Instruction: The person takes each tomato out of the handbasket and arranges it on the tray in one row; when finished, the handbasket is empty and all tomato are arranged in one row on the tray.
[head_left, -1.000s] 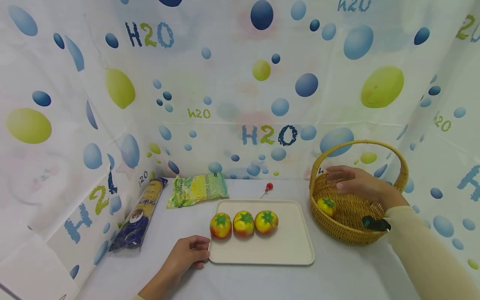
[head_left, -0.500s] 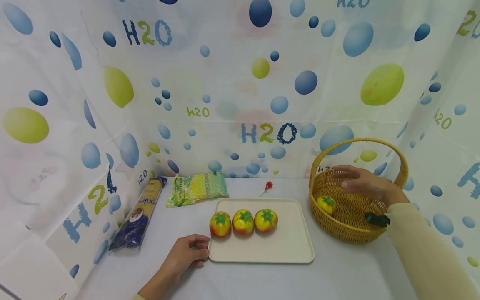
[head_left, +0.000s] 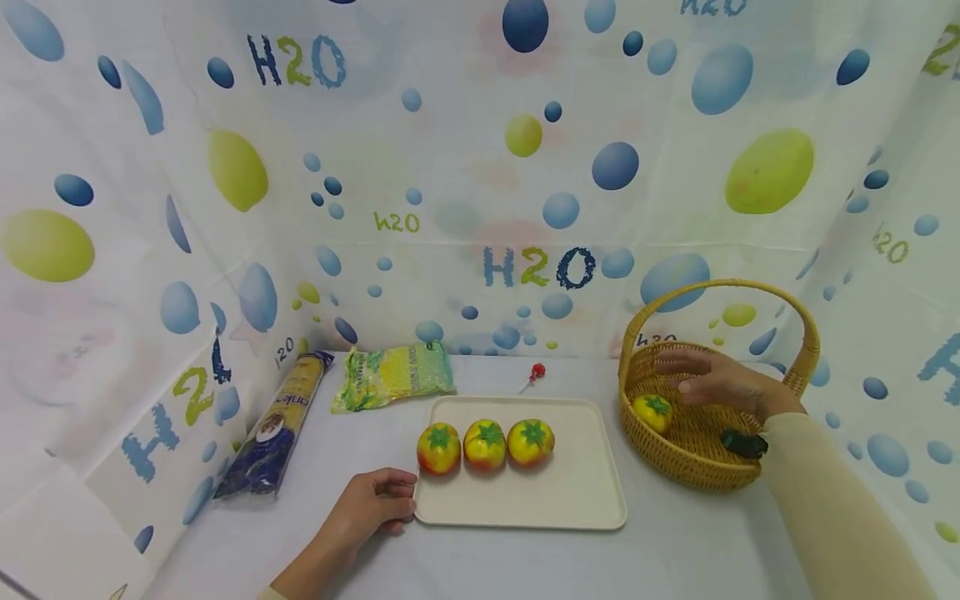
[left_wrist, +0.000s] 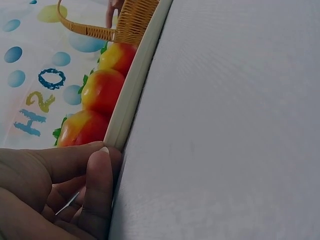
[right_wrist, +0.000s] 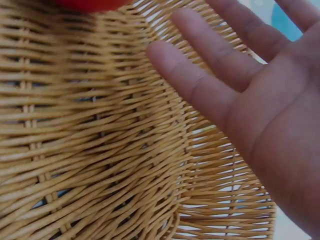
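My left hand (head_left: 372, 506) is at the near-left corner of a cream tray (head_left: 517, 508), its thumb and fingers pinching the rim (left_wrist: 131, 107). Three yellow-red, tomato-like fruits with green leaf caps stand in a row on the tray: a left one (head_left: 438, 450), a middle one (head_left: 485, 447) and a right one (head_left: 531, 444). Over the wicker basket (head_left: 693, 471) is my right hand (head_left: 712, 379), holding nothing. Its fingers (right_wrist: 200, 85) are spread and extended in the right wrist view. A similar fruit (head_left: 652, 414) sits inside the basket's left side, below the fingertips.
Left of the tray lies a blue-and-gold long packet (head_left: 273, 429). Behind it is a green-yellow bag (head_left: 395, 377). A red lollipop (head_left: 536, 373) lies behind the tray. The basket's tall handle (head_left: 720, 285) arches over it, and a patterned curtain (head_left: 450, 167) closes off the back.
My right hand shifts slightly over the basket, first rightward, then a little back left and down. The left hand, tray and fruits keep their places.
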